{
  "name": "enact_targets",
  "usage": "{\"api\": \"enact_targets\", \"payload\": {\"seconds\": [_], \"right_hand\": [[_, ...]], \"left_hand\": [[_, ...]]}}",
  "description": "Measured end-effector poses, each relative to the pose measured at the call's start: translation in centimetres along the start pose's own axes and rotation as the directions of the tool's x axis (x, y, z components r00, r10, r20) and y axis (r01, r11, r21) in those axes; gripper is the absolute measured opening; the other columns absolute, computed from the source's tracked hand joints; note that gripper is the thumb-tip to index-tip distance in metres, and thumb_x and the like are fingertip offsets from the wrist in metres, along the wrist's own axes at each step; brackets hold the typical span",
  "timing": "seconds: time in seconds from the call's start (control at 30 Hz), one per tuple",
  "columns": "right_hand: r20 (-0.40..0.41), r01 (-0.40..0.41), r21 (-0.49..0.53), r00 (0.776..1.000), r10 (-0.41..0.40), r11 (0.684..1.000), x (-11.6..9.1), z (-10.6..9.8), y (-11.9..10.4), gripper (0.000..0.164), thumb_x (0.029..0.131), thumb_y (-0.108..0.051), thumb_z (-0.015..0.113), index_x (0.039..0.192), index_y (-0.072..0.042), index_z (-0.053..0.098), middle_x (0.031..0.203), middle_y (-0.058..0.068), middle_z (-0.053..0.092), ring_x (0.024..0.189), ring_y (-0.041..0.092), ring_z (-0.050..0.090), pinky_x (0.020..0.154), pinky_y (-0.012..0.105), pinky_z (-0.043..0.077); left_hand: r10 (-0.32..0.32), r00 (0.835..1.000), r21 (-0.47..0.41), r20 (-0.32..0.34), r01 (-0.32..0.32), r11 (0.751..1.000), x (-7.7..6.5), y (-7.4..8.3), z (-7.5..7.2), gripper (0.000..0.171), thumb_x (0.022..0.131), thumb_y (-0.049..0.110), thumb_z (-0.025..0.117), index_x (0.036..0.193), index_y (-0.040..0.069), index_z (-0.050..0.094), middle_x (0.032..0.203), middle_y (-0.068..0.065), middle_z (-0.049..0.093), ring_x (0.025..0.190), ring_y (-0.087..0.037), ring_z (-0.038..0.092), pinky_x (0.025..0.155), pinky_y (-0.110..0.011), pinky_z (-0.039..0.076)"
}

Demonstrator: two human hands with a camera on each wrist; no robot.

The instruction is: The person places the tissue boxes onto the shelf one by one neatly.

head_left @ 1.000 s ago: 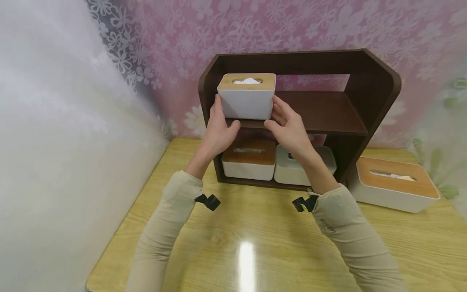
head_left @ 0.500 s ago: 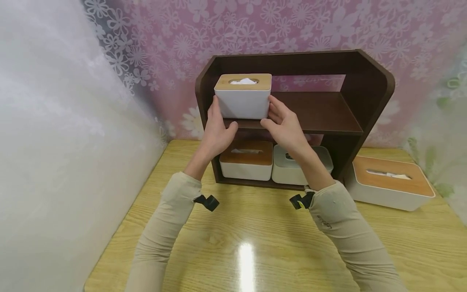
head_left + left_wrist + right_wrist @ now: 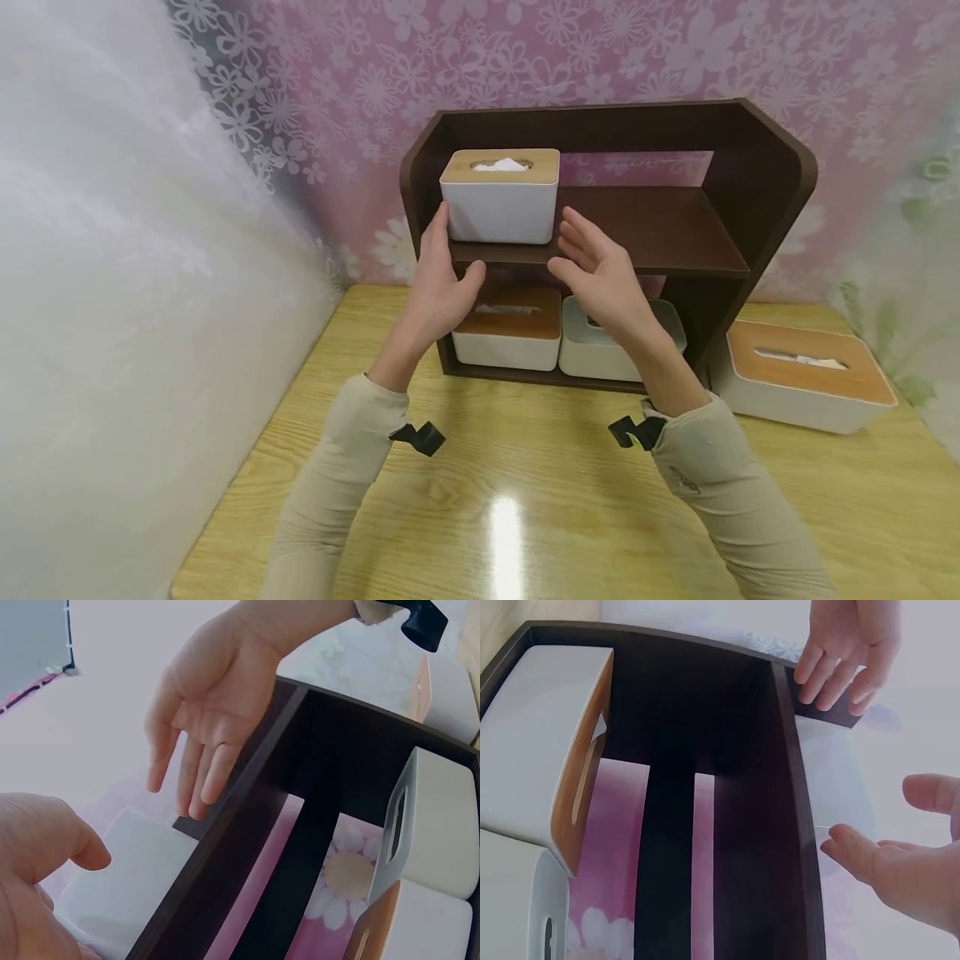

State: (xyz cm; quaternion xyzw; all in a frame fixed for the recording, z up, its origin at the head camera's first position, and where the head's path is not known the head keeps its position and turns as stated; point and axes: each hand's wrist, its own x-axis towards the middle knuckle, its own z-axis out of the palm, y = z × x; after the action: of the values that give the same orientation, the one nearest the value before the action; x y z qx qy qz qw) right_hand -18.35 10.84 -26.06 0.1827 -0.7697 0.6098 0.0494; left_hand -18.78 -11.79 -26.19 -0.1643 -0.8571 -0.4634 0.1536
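Note:
A white tissue box (image 3: 501, 210) with a light wooden lid and tissue in its oval slot stands at the left end of the upper shelf (image 3: 652, 225). My left hand (image 3: 438, 287) has its straight fingers at the box's lower left side, thumb spread away below the front edge. To the right of the box, my right hand (image 3: 607, 279) is held apart from it, fingers extended and holding nothing. Both hands also show in the left wrist view, the right hand (image 3: 217, 697) with its palm visible. The box's left side is partly hidden by my left fingers.
On the lower shelf stand a wood-lidded tissue box (image 3: 506, 350) and a grey-lidded pale box (image 3: 596, 358). A larger wood-lidded box (image 3: 810, 379) sits on the table (image 3: 525, 467) right of the dark brown rack (image 3: 780, 200). A pale wall (image 3: 112, 292) rises at left.
My right hand has come away from the box to the right, and my left hand has drawn slightly down and loosened. The box stays on the upper shelf. The view shifted slightly.

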Motion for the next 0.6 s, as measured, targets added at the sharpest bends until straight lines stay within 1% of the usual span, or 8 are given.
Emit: {"api": "enact_targets", "payload": {"seconds": [0.2, 0.3, 0.33, 0.4, 0.5, 0.53, 0.57, 0.6], "right_hand": [[0.034, 0.021, -0.031, 0.999, -0.02, 0.999, -3.0, -1.4, 0.0, 0.065, 0.102, -0.018, 0.056, 0.158, -0.027, 0.026, 0.161, 0.006, 0.031, 0.146, 0.018, 0.034, 0.114, 0.045, 0.033], [0.056, 0.049, -0.066, 0.997, -0.045, 0.997, -4.3, -1.9, 0.2, 0.065, 0.103, -0.019, 0.055, 0.158, -0.029, 0.024, 0.162, 0.004, 0.029, 0.147, 0.016, 0.031, 0.114, 0.043, 0.032], [0.061, 0.056, -0.078, 0.997, -0.052, 0.995, -4.7, -2.0, 0.3, 0.064, 0.103, -0.02, 0.055, 0.158, -0.03, 0.024, 0.162, 0.003, 0.029, 0.147, 0.015, 0.03, 0.114, 0.04, 0.032], [0.069, 0.076, -0.09, 0.995, -0.069, 0.993, -5.4, -2.2, 0.7, 0.065, 0.103, -0.018, 0.054, 0.159, -0.029, 0.023, 0.162, 0.004, 0.029, 0.147, 0.016, 0.03, 0.114, 0.038, 0.032], [0.079, 0.107, -0.105, 0.992, -0.099, 0.989, -6.3, -2.6, 1.6, 0.066, 0.103, -0.016, 0.054, 0.16, -0.024, 0.022, 0.162, 0.008, 0.028, 0.147, 0.021, 0.029, 0.111, 0.023, 0.035], [0.081, 0.112, -0.104, 0.991, -0.103, 0.988, -6.6, -2.7, 2.0, 0.066, 0.103, -0.016, 0.054, 0.16, -0.023, 0.022, 0.162, 0.009, 0.028, 0.148, 0.022, 0.029, 0.108, 0.018, 0.036], [0.087, 0.116, -0.1, 0.99, -0.107, 0.988, -6.9, -2.7, 2.3, 0.066, 0.103, -0.015, 0.054, 0.16, -0.021, 0.021, 0.162, 0.009, 0.028, 0.148, 0.024, 0.029, 0.106, 0.015, 0.036], [0.094, 0.118, -0.102, 0.99, -0.109, 0.988, -7.1, -2.8, 2.7, 0.067, 0.103, -0.015, 0.054, 0.16, -0.021, 0.02, 0.162, 0.01, 0.027, 0.148, 0.026, 0.028, 0.103, 0.011, 0.037]], "left_hand": [[0.034, 0.999, -0.09, -0.005, -0.034, 0.995, -1.7, 0.0, 0.1, 0.083, 0.097, 0.017, 0.053, 0.161, 0.015, 0.0, 0.166, 0.0, 0.003, 0.151, -0.016, 0.012, 0.12, -0.041, 0.02], [0.058, 0.998, -0.103, -0.016, -0.06, 0.993, -2.6, -0.1, 0.1, 0.082, 0.097, 0.017, 0.053, 0.161, 0.015, 0.0, 0.166, 0.0, 0.004, 0.151, -0.015, 0.011, 0.12, -0.041, 0.02], [0.074, 0.997, -0.096, -0.02, -0.076, 0.992, -2.9, -0.1, 0.2, 0.082, 0.098, 0.017, 0.053, 0.161, 0.014, 0.001, 0.166, -0.001, 0.005, 0.151, -0.014, 0.01, 0.12, -0.041, 0.019], [0.119, 0.992, -0.068, -0.035, -0.122, 0.99, -3.5, -0.2, 0.3, 0.082, 0.097, 0.015, 0.054, 0.16, 0.011, 0.003, 0.166, -0.006, 0.008, 0.151, -0.017, 0.013, 0.12, -0.043, 0.02], [0.21, 0.977, -0.016, -0.05, -0.211, 0.977, -4.3, -0.5, 0.9, 0.08, 0.097, 0.011, 0.056, 0.16, 0.006, 0.005, 0.164, -0.014, 0.013, 0.15, -0.02, 0.016, 0.119, -0.045, 0.023], [0.228, 0.972, -0.004, -0.051, -0.228, 0.974, -4.6, -0.6, 1.1, 0.08, 0.097, 0.01, 0.056, 0.16, 0.006, 0.006, 0.164, -0.015, 0.014, 0.15, -0.021, 0.018, 0.119, -0.045, 0.024], [0.243, 0.969, 0.001, -0.049, -0.243, 0.97, -4.8, -0.8, 1.4, 0.08, 0.097, 0.009, 0.057, 0.159, 0.005, 0.007, 0.163, -0.016, 0.015, 0.15, -0.023, 0.02, 0.118, -0.046, 0.025], [0.253, 0.966, 0.008, -0.044, -0.253, 0.967, -5.0, -0.9, 1.6, 0.08, 0.097, 0.009, 0.057, 0.159, 0.004, 0.008, 0.163, -0.017, 0.016, 0.149, -0.022, 0.02, 0.117, -0.047, 0.026]]}}
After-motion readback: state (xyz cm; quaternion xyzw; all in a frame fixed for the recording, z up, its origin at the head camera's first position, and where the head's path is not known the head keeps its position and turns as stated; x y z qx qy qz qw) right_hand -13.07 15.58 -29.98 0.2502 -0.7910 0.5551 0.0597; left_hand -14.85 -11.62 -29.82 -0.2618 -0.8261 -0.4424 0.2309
